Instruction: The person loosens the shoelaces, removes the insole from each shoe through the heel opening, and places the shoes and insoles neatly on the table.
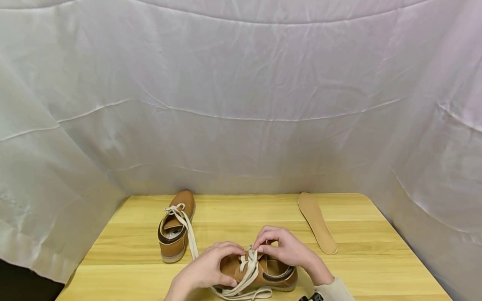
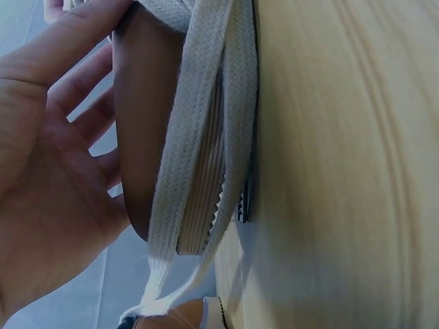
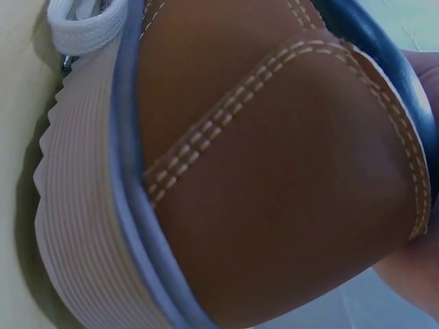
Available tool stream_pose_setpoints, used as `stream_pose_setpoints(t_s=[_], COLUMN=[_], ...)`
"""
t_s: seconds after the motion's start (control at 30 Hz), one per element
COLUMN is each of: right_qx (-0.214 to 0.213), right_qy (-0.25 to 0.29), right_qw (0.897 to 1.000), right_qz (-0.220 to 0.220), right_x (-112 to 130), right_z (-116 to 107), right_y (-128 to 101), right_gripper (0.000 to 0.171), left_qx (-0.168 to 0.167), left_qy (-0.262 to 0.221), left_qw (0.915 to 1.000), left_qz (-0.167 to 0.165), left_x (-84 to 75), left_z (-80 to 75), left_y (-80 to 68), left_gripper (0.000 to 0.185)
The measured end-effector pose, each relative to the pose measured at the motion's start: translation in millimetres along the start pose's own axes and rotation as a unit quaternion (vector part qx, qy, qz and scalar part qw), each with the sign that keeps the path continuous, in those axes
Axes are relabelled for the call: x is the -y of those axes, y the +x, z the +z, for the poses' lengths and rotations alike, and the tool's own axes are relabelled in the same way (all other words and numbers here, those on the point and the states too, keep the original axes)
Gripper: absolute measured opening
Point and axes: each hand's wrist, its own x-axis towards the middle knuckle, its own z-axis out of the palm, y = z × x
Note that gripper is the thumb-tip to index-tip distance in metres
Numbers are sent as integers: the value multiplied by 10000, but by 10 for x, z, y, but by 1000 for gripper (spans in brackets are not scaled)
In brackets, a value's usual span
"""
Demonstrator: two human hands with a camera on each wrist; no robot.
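Note:
A brown leather shoe [image 1: 230,265] lies in front of me at the table's near edge, toe to the left. My left hand [image 1: 211,265] holds it across the toe, thumb on the near side and fingers on the far side. Over its side hang long cream flat laces [image 2: 182,137]. At the lacing, the right hand [image 1: 282,246] pinches the shoelace [image 1: 251,263] between thumb and forefinger near the top eyelets. The right wrist view shows the stitched heel [image 3: 288,192] and ribbed sole [image 3: 89,205] close up; the right fingertips are hidden there.
Another brown shoe [image 1: 173,251] with cream laces stands at the back left, toe away. A tan insole [image 1: 318,225] lies at the right on the wooden table [image 1: 376,259]. Grey cloth [image 1: 241,146] hangs behind and at both sides.

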Motion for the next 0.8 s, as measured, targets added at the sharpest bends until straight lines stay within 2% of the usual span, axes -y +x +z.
stream_pose_setpoints(t_s=[0.57,0.8], right_qx=[-521,-804], right_qy=[-113,-267], right_qw=[9986,9962], right_qz=[-2,-219], right_x=[-15,-21], right_z=[22,32], right_y=[3,9], right_gripper=[11,14], left_qx=[-40,-47], left_qy=[-3,25], left_qw=[10000,10000], left_qz=[37,62], left_x=[-20,-29], left_z=[-5,-12], left_y=[-3,-7], left_gripper=[65,64])
